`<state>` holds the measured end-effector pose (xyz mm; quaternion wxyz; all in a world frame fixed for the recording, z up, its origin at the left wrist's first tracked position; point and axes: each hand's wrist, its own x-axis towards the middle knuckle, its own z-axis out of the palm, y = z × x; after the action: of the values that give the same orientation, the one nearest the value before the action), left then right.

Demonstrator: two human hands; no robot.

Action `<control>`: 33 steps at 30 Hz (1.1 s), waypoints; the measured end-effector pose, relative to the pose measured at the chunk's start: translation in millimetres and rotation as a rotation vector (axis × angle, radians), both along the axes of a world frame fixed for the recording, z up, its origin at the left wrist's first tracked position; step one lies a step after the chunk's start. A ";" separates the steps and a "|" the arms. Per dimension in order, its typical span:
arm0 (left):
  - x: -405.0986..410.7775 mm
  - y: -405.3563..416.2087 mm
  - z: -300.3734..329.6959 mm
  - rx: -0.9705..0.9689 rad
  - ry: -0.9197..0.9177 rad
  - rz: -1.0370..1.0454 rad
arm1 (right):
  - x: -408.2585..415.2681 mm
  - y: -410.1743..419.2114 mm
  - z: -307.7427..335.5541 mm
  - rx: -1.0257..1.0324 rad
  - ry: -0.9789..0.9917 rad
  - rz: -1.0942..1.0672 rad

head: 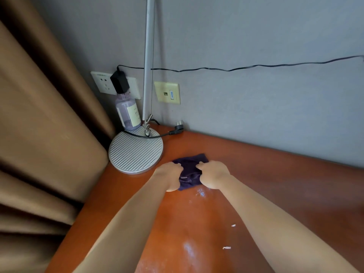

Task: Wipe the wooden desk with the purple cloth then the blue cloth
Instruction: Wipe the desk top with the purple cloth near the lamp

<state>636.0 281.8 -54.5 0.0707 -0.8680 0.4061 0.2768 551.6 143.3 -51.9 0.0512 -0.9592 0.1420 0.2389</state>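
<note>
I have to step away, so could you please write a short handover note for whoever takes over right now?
Left hand: grip shut on the purple cloth, near edge of its left side.
Right hand: grip shut on the same cloth, right side.
The cloth lies bunched on the wooden desk, just right of the lamp base.
Done: purple-cloth wiping is under way.
Left: white smears and small white scraps remain nearer the person. The blue cloth is not in view; that pass is still to do.

left hand (169, 175) | right hand (213, 175) | forearms bare | apparently no jewellery
</note>
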 end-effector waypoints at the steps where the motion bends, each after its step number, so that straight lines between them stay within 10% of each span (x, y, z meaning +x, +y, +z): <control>1: -3.0 0.6 0.2 -0.015 0.034 0.045 | -2.2 1.7 -0.8 -0.019 -0.016 0.009; 33: 75.7 -104.5 -31.8 -0.085 -0.095 -0.221 | 54.1 -69.0 -34.9 -0.100 -0.358 -0.202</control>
<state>711.7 177.3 -86.3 0.0831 -0.8322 0.5070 0.2086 605.7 74.3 -86.9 0.0518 -0.9686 0.2379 0.0508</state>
